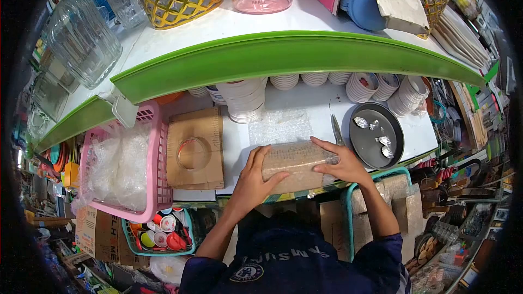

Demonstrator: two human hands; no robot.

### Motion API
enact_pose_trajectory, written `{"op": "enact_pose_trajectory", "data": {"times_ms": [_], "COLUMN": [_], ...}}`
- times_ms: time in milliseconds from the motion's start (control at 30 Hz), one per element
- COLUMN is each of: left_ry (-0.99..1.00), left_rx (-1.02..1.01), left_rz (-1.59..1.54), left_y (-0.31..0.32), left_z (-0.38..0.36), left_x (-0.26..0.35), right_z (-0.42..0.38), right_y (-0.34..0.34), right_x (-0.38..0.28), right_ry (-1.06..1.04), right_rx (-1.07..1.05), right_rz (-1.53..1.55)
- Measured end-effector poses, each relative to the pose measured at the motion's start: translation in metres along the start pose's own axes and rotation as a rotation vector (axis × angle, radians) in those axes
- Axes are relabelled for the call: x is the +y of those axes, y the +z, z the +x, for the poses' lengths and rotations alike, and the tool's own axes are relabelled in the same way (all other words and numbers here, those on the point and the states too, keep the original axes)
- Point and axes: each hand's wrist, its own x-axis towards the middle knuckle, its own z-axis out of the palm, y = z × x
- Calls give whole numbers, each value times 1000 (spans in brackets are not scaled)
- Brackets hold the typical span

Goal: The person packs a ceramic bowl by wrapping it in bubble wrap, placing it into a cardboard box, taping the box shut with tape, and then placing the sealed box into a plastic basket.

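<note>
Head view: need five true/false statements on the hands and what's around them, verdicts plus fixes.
1. The left hand and right hand both hold the wrapped package. True.
2. Foil pieces lie in the dark pan. True.
3. The metal blade lies inside that pan. False: the metal blade lies beside it.
4. Bubble wrap lies beyond the package. True.
5. The pink basket stands right of the cardboard. False: the basket stands to its left.

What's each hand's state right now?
Left hand: holding the left end of the brown, plastic-wrapped rectangular package.
Right hand: holding its right end.
</note>
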Motion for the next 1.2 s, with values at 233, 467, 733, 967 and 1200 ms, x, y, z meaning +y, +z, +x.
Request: {"op": "enact_pose_trajectory", "data": {"times_ms": [233,467,733,967,1200], "left_ry": [-128,-163,-356,-441,-351], "left_rx": [131,186,22,-62,28], "left_rz": [63,94,369,446,413], "left_y": [7,5,-4,-8,-8], "left_z": [7,20,40,53,55], "left_x": [3,4,5,1,-5], "right_z": [3,18,36,50,50], "right_y": [3,-1,-1,-6,6], "right_x": [-24,-14,10,15,20], "right_ry": [247,400,317,372,97], "right_rx": [48,35,148,157,281], "right_rz": [32,-74,-128,-190,-112]}}
